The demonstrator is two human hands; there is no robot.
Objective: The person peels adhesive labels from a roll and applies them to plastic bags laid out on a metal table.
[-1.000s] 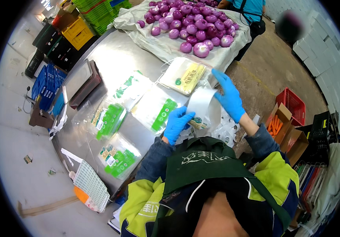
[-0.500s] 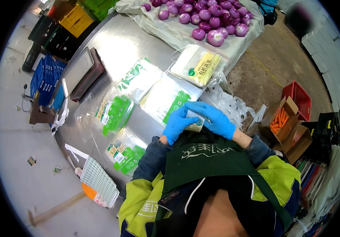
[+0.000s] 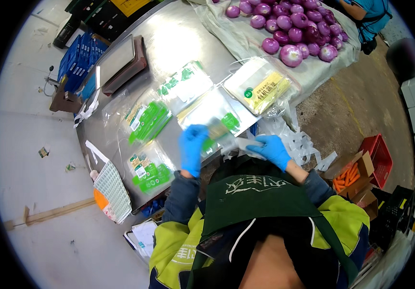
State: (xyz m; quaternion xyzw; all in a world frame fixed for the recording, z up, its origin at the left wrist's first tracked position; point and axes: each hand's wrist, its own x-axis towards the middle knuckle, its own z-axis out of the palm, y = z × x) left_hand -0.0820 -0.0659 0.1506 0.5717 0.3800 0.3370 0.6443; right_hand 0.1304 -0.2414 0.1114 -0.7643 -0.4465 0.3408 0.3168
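Observation:
Both my hands wear blue gloves. My right hand [image 3: 273,152] grips a white paper strip [image 3: 243,145] in front of my apron; its free end is blurred by motion. Apart from it, my left hand [image 3: 193,148] is raised over the table's near edge with curled fingers, smeared; what it pinches, if anything, does not show. Beyond the hands lies a stack of clear plastic bags with green print [image 3: 212,111]. To the left are more green-printed clear bags [image 3: 149,120] and another such stack [image 3: 150,168].
Red onions [image 3: 299,29] are heaped on a pale cloth at the far right. Nearer are a yellow-printed bag stack [image 3: 260,85] and tangled white strips [image 3: 289,137]. A scale [image 3: 121,62] stands at the left. Carrots [image 3: 346,174] fill a carton beside a red crate [image 3: 378,159].
My hands, together around a small printed white item before, have parted; the left moved left. A blurred white strip now shows at my right hand. The view has shifted, and part of another person appears.

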